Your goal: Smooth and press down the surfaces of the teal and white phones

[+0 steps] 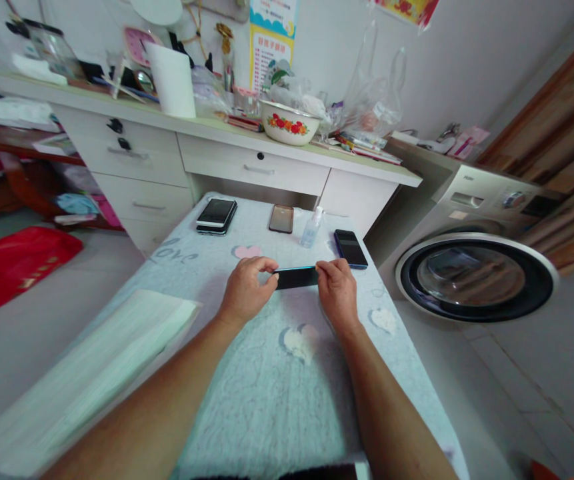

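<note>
There is one left hand [250, 288], one right hand [337, 291], one held phone [297, 278], one lone phone [351, 249] and two stacked phones [217, 213]. There is one phone case [281, 219], one spray bottle [311, 230] and one flowery bowl [289, 124].

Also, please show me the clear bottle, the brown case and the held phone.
Clear bottle [310, 233], head view: its body.
Brown case [281, 219], head view: its middle.
Held phone [297, 278], head view: dark face.

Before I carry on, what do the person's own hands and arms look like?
The left hand and right hand are ungloved. The left forearm and right forearm are bare, widening toward the picture's lower edge. No sleeves, watch or bracelet show; I can't make out any rings or markings.
</note>
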`<state>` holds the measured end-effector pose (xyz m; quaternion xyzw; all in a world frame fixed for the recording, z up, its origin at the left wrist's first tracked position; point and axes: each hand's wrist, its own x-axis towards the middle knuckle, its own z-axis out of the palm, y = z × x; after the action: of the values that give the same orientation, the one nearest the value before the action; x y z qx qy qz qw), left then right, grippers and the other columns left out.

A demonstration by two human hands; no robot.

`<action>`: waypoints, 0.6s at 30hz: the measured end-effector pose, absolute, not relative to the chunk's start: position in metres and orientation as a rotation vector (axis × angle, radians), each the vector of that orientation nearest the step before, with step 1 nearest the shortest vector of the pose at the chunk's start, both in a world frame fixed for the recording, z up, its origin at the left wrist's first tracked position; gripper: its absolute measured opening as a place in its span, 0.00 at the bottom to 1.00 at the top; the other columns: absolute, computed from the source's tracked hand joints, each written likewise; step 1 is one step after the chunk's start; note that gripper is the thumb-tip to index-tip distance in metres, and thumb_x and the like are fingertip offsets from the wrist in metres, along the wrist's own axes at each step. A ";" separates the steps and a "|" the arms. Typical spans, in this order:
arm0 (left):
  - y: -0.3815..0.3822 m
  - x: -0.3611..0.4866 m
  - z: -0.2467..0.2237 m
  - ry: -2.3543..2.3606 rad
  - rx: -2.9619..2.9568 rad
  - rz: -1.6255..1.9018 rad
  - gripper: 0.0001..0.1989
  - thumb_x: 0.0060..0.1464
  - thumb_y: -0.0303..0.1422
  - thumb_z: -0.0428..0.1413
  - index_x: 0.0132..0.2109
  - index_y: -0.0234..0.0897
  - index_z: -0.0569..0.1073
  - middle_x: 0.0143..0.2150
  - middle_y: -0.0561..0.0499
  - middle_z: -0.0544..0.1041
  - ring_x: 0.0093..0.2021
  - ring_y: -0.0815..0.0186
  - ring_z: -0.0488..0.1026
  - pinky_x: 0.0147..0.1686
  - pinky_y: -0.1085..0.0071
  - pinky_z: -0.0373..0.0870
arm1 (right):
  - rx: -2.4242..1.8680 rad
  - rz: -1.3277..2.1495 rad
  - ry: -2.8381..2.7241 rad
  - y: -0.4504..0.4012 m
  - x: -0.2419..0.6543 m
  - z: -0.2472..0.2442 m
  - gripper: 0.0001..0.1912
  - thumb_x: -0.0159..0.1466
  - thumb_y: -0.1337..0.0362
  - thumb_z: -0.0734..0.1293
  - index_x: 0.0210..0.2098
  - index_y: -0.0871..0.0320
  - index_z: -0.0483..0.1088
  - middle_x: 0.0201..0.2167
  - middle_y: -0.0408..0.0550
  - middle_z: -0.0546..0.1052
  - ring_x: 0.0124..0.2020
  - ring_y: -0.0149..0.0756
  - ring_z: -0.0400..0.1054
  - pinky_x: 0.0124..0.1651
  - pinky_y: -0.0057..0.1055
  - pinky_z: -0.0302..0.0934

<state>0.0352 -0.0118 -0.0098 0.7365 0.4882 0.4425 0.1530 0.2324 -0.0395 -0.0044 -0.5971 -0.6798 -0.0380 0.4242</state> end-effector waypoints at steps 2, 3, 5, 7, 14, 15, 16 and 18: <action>-0.013 0.036 -0.008 1.395 2.137 1.266 0.06 0.48 0.28 0.56 0.37 0.39 0.74 0.35 0.52 0.77 0.40 0.63 0.72 0.44 0.65 0.67 | -1.492 -0.100 -1.701 -0.040 0.232 -0.004 0.13 0.66 0.65 0.59 0.40 0.58 0.75 0.33 0.48 0.69 0.35 0.34 0.66 0.41 0.31 0.62; -0.013 0.036 -0.008 1.393 2.154 1.260 0.06 0.48 0.28 0.56 0.37 0.39 0.74 0.35 0.52 0.77 0.40 0.62 0.72 0.44 0.65 0.67 | -1.493 -0.101 -1.701 -0.040 0.232 -0.004 0.13 0.66 0.65 0.59 0.40 0.58 0.75 0.33 0.48 0.69 0.35 0.34 0.66 0.41 0.31 0.62; -0.014 0.036 -0.007 1.387 2.193 1.241 0.06 0.49 0.28 0.57 0.37 0.40 0.74 0.35 0.52 0.77 0.40 0.62 0.71 0.44 0.64 0.66 | -1.495 -0.103 -1.701 -0.039 0.232 -0.004 0.13 0.66 0.65 0.59 0.40 0.58 0.75 0.33 0.48 0.69 0.35 0.34 0.66 0.41 0.31 0.62; -0.013 0.036 -0.006 1.372 2.229 1.227 0.06 0.50 0.28 0.56 0.37 0.41 0.74 0.35 0.52 0.77 0.41 0.61 0.71 0.45 0.64 0.66 | -1.494 -0.106 -1.699 -0.039 0.233 -0.005 0.13 0.66 0.65 0.59 0.40 0.57 0.75 0.33 0.48 0.69 0.34 0.34 0.66 0.41 0.31 0.62; -0.011 0.033 -0.009 1.362 2.234 1.242 0.05 0.52 0.30 0.56 0.36 0.41 0.76 0.35 0.52 0.77 0.42 0.61 0.71 0.46 0.63 0.65 | -1.487 -0.116 -1.706 -0.037 0.236 -0.007 0.13 0.66 0.65 0.59 0.40 0.57 0.75 0.33 0.48 0.69 0.34 0.34 0.66 0.41 0.31 0.63; -0.011 0.033 -0.009 1.360 2.228 1.246 0.05 0.52 0.30 0.56 0.36 0.41 0.76 0.35 0.52 0.77 0.42 0.61 0.71 0.46 0.63 0.65 | -1.493 -0.119 -1.703 -0.037 0.237 -0.006 0.13 0.66 0.65 0.59 0.40 0.57 0.75 0.33 0.48 0.70 0.35 0.34 0.66 0.41 0.31 0.63; -0.011 0.033 -0.009 1.360 2.220 1.250 0.05 0.52 0.30 0.56 0.36 0.41 0.76 0.35 0.52 0.77 0.42 0.61 0.71 0.46 0.63 0.65 | -1.499 -0.122 -1.698 -0.037 0.238 -0.006 0.13 0.66 0.65 0.59 0.40 0.57 0.75 0.34 0.48 0.70 0.35 0.34 0.67 0.42 0.31 0.63; -0.011 0.033 -0.009 1.360 2.208 1.254 0.05 0.52 0.30 0.56 0.36 0.41 0.76 0.34 0.52 0.77 0.42 0.61 0.71 0.46 0.63 0.65 | -1.510 -0.134 -1.686 -0.037 0.241 -0.005 0.13 0.66 0.65 0.59 0.40 0.57 0.75 0.34 0.48 0.70 0.35 0.35 0.67 0.41 0.32 0.63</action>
<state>0.0330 -0.0115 -0.0095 0.7600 0.4682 0.4317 0.1301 0.2407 -0.0370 -0.0055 -0.6034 -0.6738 -0.0534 0.4232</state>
